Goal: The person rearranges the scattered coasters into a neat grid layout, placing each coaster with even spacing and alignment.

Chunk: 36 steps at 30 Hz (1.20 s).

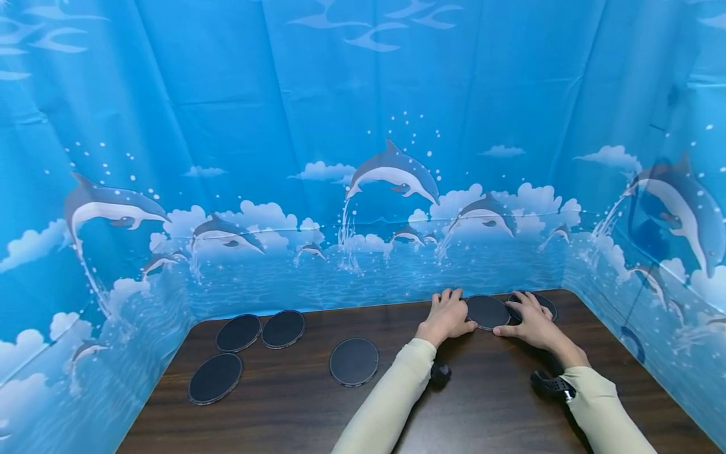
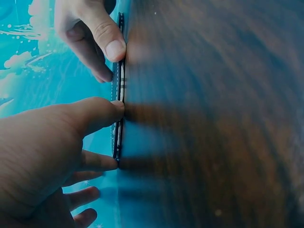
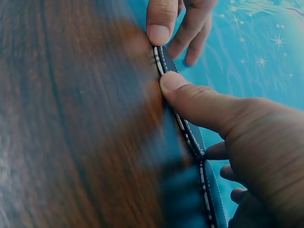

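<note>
On the brown wooden counter (image 1: 482,403), my left hand (image 1: 447,318) and right hand (image 1: 533,325) each pinch the rim of one black, round, stitched disc (image 1: 488,312). It lies at the left grip's three o'clock, the right's nine, equally near, no long axis; a matching disc (image 1: 546,302) sits just beside, at three.

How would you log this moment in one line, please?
left hand: touching black disc | right hand: touching same disc | four discs: farther left

No text, label or number can be read anywhere.
</note>
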{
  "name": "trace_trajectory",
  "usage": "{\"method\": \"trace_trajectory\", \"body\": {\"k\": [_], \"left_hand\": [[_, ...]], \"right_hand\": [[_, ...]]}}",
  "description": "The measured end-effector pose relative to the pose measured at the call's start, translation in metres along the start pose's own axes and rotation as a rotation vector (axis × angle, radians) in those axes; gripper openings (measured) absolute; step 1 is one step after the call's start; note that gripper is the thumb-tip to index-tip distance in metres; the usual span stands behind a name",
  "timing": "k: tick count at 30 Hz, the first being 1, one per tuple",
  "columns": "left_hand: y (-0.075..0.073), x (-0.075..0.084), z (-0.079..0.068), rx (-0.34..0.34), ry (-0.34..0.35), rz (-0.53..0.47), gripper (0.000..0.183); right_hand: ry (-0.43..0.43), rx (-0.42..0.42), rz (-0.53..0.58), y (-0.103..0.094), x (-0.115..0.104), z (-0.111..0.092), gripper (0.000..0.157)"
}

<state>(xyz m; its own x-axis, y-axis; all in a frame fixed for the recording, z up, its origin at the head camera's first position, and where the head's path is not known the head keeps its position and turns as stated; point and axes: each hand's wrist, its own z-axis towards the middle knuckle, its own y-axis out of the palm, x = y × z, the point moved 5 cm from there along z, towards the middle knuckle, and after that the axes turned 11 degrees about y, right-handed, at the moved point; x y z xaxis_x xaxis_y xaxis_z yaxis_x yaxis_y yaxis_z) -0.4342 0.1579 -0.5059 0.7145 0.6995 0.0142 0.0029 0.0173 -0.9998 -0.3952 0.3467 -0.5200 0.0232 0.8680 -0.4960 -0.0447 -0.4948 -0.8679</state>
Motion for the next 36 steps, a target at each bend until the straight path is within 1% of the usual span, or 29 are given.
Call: {"method": "trace_trajectory", "body": {"k": [7,12,15,21,26,30,36], "left_hand": [[0.003,-0.004,0.002,0.029,0.004,-0.039,0.036],[0.0,-0.006,0.002,0.047,0.016,-0.043,0.039],[-0.002,-0.008,0.001,0.066,0.02,-0.041,0.038],[-0.001,-0.014,-0.002,0.088,0.016,-0.062,0.038],[-0.008,-0.019,-0.009,0.127,0.012,-0.095,0.038],[-0.014,-0.023,-0.016,0.165,0.007,-0.096,0.038],[-0.021,-0.03,-0.028,0.218,-0.02,-0.114,0.048]], "right_hand": [[-0.017,0.002,0.063,0.002,0.001,0.001,0.097],[-0.032,0.013,0.109,0.003,0.004,0.004,0.095],[-0.037,0.029,0.129,0.003,0.004,0.005,0.093],[-0.018,0.044,0.141,0.006,0.004,0.005,0.092],[-0.009,0.038,0.177,0.003,-0.002,0.003,0.092],[-0.017,0.039,0.194,0.0,-0.009,0.001,0.091],[-0.044,0.053,0.209,-0.006,-0.021,-0.004,0.091]]}}
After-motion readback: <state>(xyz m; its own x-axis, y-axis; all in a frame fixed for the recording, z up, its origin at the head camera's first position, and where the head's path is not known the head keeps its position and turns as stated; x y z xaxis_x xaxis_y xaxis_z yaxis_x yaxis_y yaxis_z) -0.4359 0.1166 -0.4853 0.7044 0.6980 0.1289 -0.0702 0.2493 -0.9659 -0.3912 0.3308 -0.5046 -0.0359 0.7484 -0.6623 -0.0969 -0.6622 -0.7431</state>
